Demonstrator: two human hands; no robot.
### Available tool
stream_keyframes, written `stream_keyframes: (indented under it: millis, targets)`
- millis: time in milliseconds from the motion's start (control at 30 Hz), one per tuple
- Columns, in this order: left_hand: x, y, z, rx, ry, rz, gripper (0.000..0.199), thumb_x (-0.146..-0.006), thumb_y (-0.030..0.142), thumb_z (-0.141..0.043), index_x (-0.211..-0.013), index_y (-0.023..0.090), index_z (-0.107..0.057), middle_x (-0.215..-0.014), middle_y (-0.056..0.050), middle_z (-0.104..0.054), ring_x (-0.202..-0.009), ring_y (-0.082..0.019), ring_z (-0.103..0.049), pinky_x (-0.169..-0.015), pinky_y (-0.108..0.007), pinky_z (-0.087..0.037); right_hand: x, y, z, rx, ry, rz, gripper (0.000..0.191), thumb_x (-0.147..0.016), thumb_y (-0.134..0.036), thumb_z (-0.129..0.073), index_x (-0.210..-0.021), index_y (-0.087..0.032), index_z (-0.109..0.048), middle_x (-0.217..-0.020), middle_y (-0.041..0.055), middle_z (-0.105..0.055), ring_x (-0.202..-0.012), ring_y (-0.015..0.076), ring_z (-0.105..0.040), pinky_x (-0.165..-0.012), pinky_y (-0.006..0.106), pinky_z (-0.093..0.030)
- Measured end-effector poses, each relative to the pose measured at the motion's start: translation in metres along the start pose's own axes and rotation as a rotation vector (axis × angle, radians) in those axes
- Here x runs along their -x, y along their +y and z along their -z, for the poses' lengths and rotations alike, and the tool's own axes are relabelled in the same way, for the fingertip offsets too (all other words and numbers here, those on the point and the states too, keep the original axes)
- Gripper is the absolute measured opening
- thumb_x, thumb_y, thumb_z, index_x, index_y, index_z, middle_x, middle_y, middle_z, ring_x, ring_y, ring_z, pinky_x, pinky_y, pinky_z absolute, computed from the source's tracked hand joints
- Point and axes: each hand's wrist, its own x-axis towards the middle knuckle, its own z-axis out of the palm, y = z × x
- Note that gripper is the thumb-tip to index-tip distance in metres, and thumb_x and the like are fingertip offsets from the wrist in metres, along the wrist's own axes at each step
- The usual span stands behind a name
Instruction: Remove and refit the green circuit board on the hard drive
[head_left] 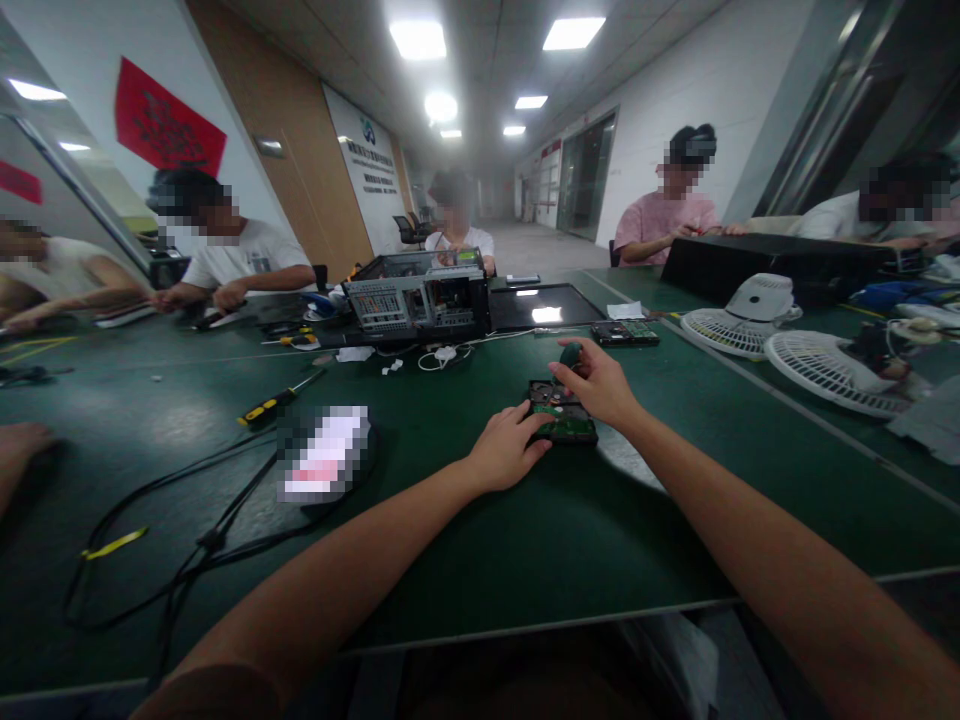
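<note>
A black hard drive (571, 428) with a green circuit board showing lies on the green table in front of me. My left hand (508, 447) holds it from the left, fingers over its top and thumb along the near edge. Above it, my right hand (600, 382) is wrapped round the dark green handle of a screwdriver (571, 354), pointing down at the drive's far part. The screwdriver's tip is too small to make out. A second drive-like unit with a circuit board (626, 333) lies beyond my right hand.
An opened computer case (420, 295) stands at the back beside a dark flat panel (547, 306). Fan parts (750, 315) lie at right. To the left are a yellow-black screwdriver (266, 407), a blurred-out bright object (326, 455) and black cables (210, 540). Several people sit around the table.
</note>
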Motion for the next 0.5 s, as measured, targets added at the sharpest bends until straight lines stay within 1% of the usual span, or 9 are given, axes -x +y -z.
stream_keyframes:
  millis: [100, 233, 300, 400, 500]
  targets:
    - [0.000, 0.000, 0.000, -0.006, 0.001, -0.003, 0.045, -0.104, 0.042, -0.054, -0.148, 0.028, -0.054, -0.162, -0.014, -0.044, -0.146, -0.035, -0.046, -0.117, -0.054, -0.041, 0.000, -0.003, -0.001, -0.109, -0.043, -0.018, 0.048, -0.084, -0.048, -0.078, -0.123, -0.026, -0.061, -0.105, 0.0052, -0.073, -0.057, 0.0138, -0.061, -0.057, 0.033, -0.056]
    - [-0.001, -0.001, -0.001, -0.012, -0.001, 0.000, 0.046, -0.104, 0.042, -0.054, -0.148, 0.028, -0.054, -0.162, -0.015, -0.043, -0.145, -0.036, -0.047, -0.117, -0.055, -0.041, 0.001, -0.009, -0.001, -0.202, -0.084, -0.046, 0.044, -0.083, -0.048, -0.080, -0.116, -0.024, -0.063, -0.091, 0.0031, -0.072, -0.055, 0.0126, -0.060, -0.049, 0.027, -0.049]
    - [-0.001, -0.001, -0.001, -0.011, -0.002, -0.001, 0.047, -0.104, 0.043, -0.053, -0.149, 0.028, -0.053, -0.162, -0.015, -0.043, -0.145, -0.035, -0.047, -0.117, -0.055, -0.041, 0.001, -0.012, 0.000, -0.259, -0.099, -0.063, 0.045, -0.086, -0.053, -0.075, -0.117, -0.023, -0.063, -0.093, 0.0034, -0.072, -0.056, 0.0120, -0.060, -0.047, 0.025, -0.047]
    - [0.000, 0.000, -0.001, -0.007, -0.006, -0.002, 0.046, -0.105, 0.043, -0.053, -0.149, 0.029, -0.053, -0.162, -0.014, -0.043, -0.145, -0.035, -0.047, -0.117, -0.055, -0.042, 0.001, -0.014, 0.002, -0.391, -0.130, -0.111, 0.050, -0.091, -0.062, -0.066, -0.123, -0.023, -0.062, -0.101, 0.0055, -0.074, -0.059, 0.0126, -0.064, -0.049, 0.025, -0.048]
    - [-0.001, 0.000, 0.000, -0.002, 0.001, -0.002, 0.046, -0.105, 0.042, -0.053, -0.148, 0.029, -0.053, -0.161, -0.014, -0.044, -0.147, -0.035, -0.045, -0.118, -0.054, -0.041, 0.000, -0.015, 0.003, -0.495, -0.150, -0.154, 0.051, -0.092, -0.062, -0.064, -0.123, -0.022, -0.063, -0.101, 0.0070, -0.075, -0.060, 0.0135, -0.065, -0.050, 0.026, -0.049]
